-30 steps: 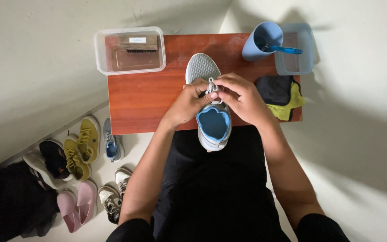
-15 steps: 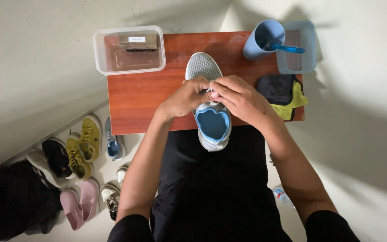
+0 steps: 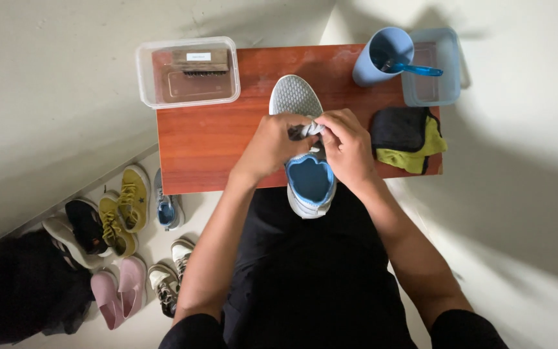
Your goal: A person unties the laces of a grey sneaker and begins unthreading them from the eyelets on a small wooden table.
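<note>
A grey sneaker [image 3: 296,95] with a blue lining lies lengthwise on a small reddish wooden table [image 3: 208,142], toe pointing away, heel over the near edge. My left hand [image 3: 271,143] and my right hand [image 3: 349,147] meet over its middle. Both pinch the white laces [image 3: 311,129], which are bunched between the fingertips. The tongue and eyelets are hidden under my fingers.
A clear plastic box [image 3: 187,71] with a brush sits at the table's far left. A blue cup [image 3: 383,57] with a blue-handled tool and a clear tub [image 3: 431,66] stand far right, a black and yellow cloth [image 3: 408,139] beside them. Several shoes [image 3: 119,213] lie on the floor, left.
Both hands have stayed on the laces over the shoe's middle. The fingers have shifted slightly and the laces are now gathered more tightly between them.
</note>
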